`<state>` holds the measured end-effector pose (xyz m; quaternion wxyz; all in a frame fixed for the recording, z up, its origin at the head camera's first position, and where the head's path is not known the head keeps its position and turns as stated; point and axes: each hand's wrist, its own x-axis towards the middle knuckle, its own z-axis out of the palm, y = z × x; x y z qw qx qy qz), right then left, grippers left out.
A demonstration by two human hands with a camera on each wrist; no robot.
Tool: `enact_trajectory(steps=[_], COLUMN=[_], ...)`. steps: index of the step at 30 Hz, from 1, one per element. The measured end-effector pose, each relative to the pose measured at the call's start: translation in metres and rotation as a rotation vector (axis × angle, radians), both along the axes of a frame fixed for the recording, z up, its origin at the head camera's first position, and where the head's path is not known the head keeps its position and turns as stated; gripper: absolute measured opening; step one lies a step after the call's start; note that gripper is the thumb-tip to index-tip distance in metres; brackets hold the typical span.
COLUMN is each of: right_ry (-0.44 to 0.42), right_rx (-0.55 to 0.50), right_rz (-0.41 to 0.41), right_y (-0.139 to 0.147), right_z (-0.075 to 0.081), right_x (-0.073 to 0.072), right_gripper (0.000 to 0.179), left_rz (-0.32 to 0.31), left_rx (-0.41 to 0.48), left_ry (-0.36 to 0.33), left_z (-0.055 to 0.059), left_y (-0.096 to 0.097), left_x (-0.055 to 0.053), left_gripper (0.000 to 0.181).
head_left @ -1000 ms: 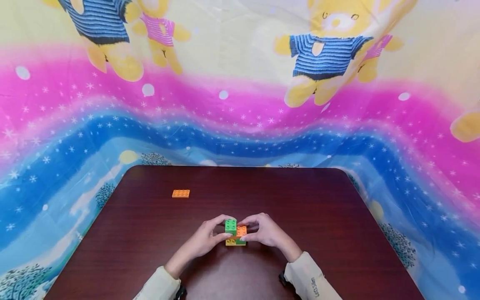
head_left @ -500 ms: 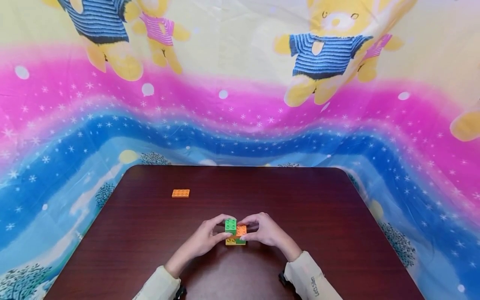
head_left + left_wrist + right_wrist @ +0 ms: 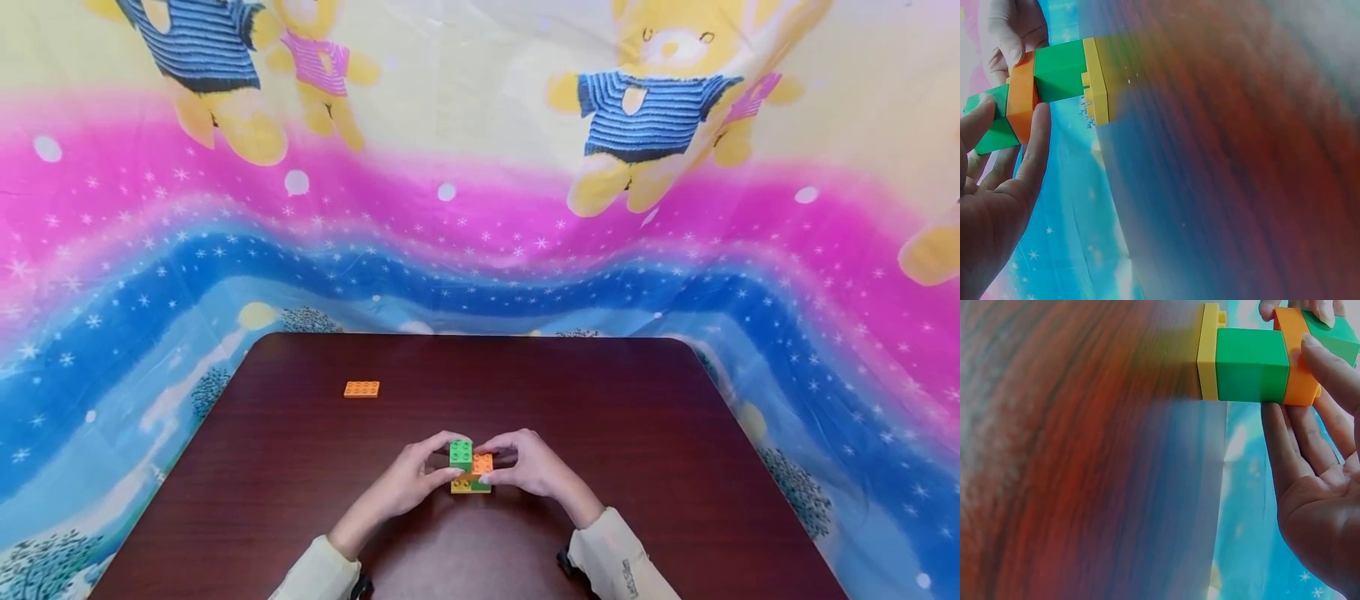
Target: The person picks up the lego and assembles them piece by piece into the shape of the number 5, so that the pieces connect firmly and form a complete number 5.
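A small stack of toy building bricks stands on the table in front of me. At its base is a yellow plate (image 3: 1207, 356) with bare studs on its left half. A green brick (image 3: 1250, 365) sits on its right half, and an orange plate (image 3: 483, 462) lies across that. Topmost, at the left end, is a second green brick (image 3: 461, 450). My left hand (image 3: 414, 477) grips this upper brick, thumb in front, one finger reaching the orange plate. My right hand (image 3: 529, 462) pinches the orange plate's right end between thumb and fingers.
A loose orange plate with studs (image 3: 362, 389) lies farther back on the left of the dark wooden table (image 3: 637, 417). Behind the table hangs a printed bear curtain (image 3: 480, 208).
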<state>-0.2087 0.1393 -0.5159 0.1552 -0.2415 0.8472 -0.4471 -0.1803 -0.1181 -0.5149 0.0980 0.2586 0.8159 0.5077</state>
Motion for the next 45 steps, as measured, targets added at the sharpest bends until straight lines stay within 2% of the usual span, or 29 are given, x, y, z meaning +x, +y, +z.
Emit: enact_trajectory(steps=[10, 18, 25, 36, 39, 41, 45], right_ry=[0.026, 0.021, 0.000, 0.012, 0.010, 0.009, -0.007], right_rx=[0.031, -0.004, 0.000, 0.031, 0.026, 0.024, 0.023], right_rz=[-0.001, 0.003, -0.009, -0.023, -0.027, -0.030, -0.037], right_y=[-0.003, 0.001, 0.003, 0.003, 0.004, 0.004, 0.004], right_z=[0.006, 0.003, -0.001, -0.005, -0.006, -0.006, -0.006], right_x=[0.008, 0.008, 0.006, 0.004, 0.005, 0.005, 0.004], right_gripper=[0.041, 0.040, 0.034, 0.035, 0.035, 0.036, 0.037], left_rz=[0.008, 0.007, 0.013, 0.008, -0.003, -0.018, -0.035], left_rx=[0.019, 0.009, 0.007, 0.018, 0.012, 0.003, -0.026], left_ry=[0.050, 0.027, 0.003, -0.018, -0.006, -0.004, 0.061], left_z=[0.001, 0.002, 0.003, 0.002, 0.001, 0.001, 0.001], left_y=[0.002, 0.002, 0.002, 0.002, 0.002, -0.001, -0.014], left_x=[0.002, 0.002, 0.002, 0.004, 0.004, 0.004, -0.002], left_gripper=[0.036, 0.038, 0.039, 0.039, 0.044, 0.054, 0.073])
